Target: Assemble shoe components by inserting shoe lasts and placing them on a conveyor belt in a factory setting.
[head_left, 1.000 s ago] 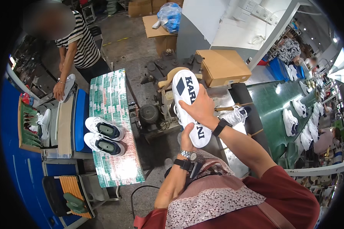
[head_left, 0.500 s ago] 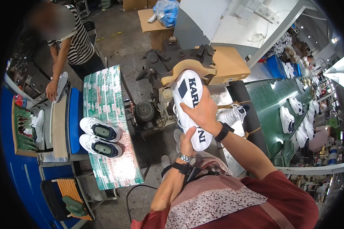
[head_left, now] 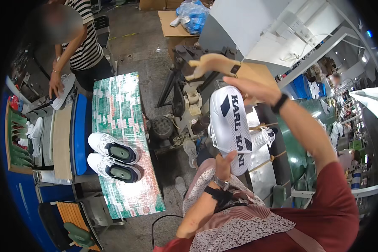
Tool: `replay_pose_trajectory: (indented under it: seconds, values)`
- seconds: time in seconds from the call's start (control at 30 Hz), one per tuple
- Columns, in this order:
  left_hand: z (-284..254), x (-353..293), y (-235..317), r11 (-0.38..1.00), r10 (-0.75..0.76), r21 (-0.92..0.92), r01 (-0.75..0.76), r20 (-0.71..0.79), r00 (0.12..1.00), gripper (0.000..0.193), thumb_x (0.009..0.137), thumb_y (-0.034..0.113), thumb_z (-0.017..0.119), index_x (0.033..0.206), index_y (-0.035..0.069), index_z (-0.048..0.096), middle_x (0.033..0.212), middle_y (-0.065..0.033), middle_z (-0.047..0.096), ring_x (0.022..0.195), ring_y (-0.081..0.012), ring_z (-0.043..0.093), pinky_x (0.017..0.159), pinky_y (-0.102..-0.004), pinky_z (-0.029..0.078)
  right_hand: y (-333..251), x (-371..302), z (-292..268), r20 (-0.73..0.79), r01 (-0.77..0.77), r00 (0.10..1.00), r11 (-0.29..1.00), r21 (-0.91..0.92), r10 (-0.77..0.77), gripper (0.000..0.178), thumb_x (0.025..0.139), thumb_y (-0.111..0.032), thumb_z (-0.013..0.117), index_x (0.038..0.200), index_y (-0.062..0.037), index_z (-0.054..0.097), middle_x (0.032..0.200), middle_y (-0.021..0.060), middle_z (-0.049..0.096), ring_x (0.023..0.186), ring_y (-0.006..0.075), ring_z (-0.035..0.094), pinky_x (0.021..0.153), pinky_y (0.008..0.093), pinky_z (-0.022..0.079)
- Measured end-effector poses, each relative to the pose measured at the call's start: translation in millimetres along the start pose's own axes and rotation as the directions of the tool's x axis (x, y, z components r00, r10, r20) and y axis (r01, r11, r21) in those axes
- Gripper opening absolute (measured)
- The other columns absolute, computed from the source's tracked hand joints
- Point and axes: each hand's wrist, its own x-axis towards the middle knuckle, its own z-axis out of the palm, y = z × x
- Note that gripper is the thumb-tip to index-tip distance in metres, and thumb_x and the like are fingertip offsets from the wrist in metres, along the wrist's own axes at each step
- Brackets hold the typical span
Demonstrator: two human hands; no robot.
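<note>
A white sneaker (head_left: 230,122) stands nearly upright before me, its ribbed sole with dark lettering and a dark diamond turned towards me. My left hand (head_left: 225,165) grips it at the lower end, thumb across the sole's edge. At the upper end is my right hand (head_left: 256,90), fingers stretched out along the tip; whether they press on the shoe is hard to tell. Just beyond hangs a curved tan guard (head_left: 214,65) on a dark machine. A pair of white sneakers with dark linings (head_left: 115,157) rests on the table to my left.
The taped green-and-white table (head_left: 115,96) runs along my left. A motor (head_left: 161,127) sits low beside the machine. Another white sneaker (head_left: 263,137) lies right of the held one. At the far left a person in a striped shirt (head_left: 86,46) handles a shoe (head_left: 64,92).
My right hand has left the middle of the sole and moved up to the sneaker's upper end. The sneaker has shifted right and slightly down in view, with my left hand still holding it.
</note>
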Motion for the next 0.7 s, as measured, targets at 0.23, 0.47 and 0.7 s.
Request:
replay_pose_trajectory:
  seconds: [0.23,0.47,0.7]
  values:
    - [3,-7,17,0.999,0.036,0.015,-0.036,-0.007,0.999,0.045,0.091,0.021,0.075,0.125,-0.008,0.064,0.113,-0.0092,0.072,0.095,-0.0154,0.069,0.082,-0.0304,0.055,-56,104,31,0.272,-0.01,0.944,0.843,-0.539,0.185,0.053,0.088,-0.052,0.073,0.121,-0.0122,0.063,0.101,0.0063,0.064,0.087,0.0176,0.062,0.077,0.0317,0.053]
    - [26,-25,28,0.82,0.209,0.572,-0.017,-0.271,0.94,0.052,0.082,0.026,0.085,0.119,-0.006,0.065,0.106,-0.0126,0.074,0.092,-0.0189,0.071,0.082,-0.033,0.057,-45,87,27,0.267,0.482,0.874,0.644,-0.595,-0.407,0.072,0.064,-0.015,0.088,0.133,-0.0139,0.067,0.147,0.0187,0.054,0.137,0.0341,0.051,0.115,0.0403,0.04]
    - [14,-20,14,0.549,0.494,0.836,-0.009,-0.315,0.81,0.063,0.073,0.045,0.088,0.11,-0.003,0.071,0.1,-0.023,0.075,0.093,-0.0318,0.075,0.082,-0.0407,0.058,-41,99,29,0.427,0.787,0.494,0.181,-0.59,-0.757,0.071,0.044,-0.017,0.085,0.113,-0.0082,0.074,0.111,0.0156,0.067,0.111,0.0385,0.059,0.098,0.0458,0.046]
